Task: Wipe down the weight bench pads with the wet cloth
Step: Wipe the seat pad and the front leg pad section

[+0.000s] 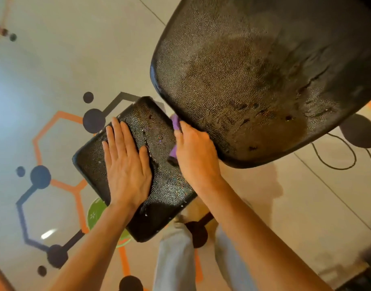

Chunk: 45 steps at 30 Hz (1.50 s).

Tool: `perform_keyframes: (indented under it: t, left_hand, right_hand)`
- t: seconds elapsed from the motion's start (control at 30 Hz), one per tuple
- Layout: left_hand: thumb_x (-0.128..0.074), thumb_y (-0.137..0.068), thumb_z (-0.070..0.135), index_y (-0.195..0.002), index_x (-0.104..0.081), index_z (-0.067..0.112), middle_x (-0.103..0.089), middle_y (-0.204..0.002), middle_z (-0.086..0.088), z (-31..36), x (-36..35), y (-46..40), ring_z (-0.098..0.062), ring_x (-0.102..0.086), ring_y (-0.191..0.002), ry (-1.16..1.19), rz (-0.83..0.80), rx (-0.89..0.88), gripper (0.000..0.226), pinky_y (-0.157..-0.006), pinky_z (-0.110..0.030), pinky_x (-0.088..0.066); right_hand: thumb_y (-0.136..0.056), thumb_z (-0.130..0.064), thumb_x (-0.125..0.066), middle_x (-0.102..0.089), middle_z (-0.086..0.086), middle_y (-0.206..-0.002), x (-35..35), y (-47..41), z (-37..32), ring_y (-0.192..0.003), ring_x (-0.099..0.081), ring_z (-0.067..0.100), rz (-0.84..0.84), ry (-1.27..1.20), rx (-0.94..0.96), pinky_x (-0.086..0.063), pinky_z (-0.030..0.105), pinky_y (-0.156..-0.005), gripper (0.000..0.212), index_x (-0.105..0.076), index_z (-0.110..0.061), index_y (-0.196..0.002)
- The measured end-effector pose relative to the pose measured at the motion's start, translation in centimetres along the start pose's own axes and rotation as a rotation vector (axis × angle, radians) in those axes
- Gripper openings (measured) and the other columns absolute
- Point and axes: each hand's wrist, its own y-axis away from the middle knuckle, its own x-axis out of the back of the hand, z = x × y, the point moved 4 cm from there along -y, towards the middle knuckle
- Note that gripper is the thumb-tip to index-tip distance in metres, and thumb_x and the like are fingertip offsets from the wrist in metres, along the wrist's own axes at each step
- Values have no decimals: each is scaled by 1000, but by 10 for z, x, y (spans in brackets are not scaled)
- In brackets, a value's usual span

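Note:
A small black textured seat pad [159, 131] lies tilted in the middle of the view, wet and glistening. The large black back pad [254, 76] rises to the upper right, worn with small tears. My left hand [128, 164] lies flat on the seat pad with straight fingers. My right hand [196, 152] presses a purple cloth [176, 122] against the seat pad's right edge, near the gap between the two pads. Most of the cloth is hidden under the hand, and whether the fingers curl round it is unclear.
The floor [75, 59] is pale with orange and dark hexagon lines and dots. A green round object [95, 213] lies under the seat pad's left side. Black cables [336, 156] loop on the floor at right. My legs in light trousers [176, 259] stand below.

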Motion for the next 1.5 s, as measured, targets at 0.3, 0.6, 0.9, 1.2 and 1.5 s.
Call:
perform_keyframes:
  t: [0.3,0.6,0.9,1.2,1.5]
  left_hand:
    - [-20,-104,34,-156,1,5,8,-165,-11,-1,-1,1,-25,9,-153,-4,11,1,63,-124,-44,-2]
    - [-18,-102,36,-156,-3,3,6,-165,-12,-1,-1,-1,-26,6,-153,4,3,3,65,-124,-44,-2]
    - [-26,-106,32,-156,0,6,8,-165,-10,-4,6,-1,-24,9,-152,142,-24,-64,63,-124,-41,3]
    - [-30,-103,26,-155,-17,6,-9,-165,-12,-52,18,2,-26,-6,-153,97,19,-347,58,-124,-41,-4]
    - [-29,-103,24,-154,-23,5,-17,-163,-12,-49,17,2,-26,-15,-152,66,67,-366,55,-124,-37,-8]
  right_hand:
    - [-102,-26,-37,-73,5,-86,-10,-21,-16,-81,-71,19,115,-23,-57,-55,29,-74,29,-61,-15,-114]
    - [-101,-34,-35,-70,4,-110,8,46,40,-104,-63,27,29,-84,-87,-50,39,-85,37,-55,-27,-131]
    - [-99,-22,-47,-69,-4,-105,8,92,43,-102,-60,4,408,-395,-180,-40,6,-84,30,-59,-22,-126]
    - [-99,-22,-40,-25,5,-156,-78,121,-3,-147,-13,22,486,-122,-138,-21,43,-117,48,-34,-12,-146]
    - [-101,-24,-34,-26,9,-155,-62,82,8,-146,-15,25,523,71,-257,-17,47,-118,48,-33,-8,-146]
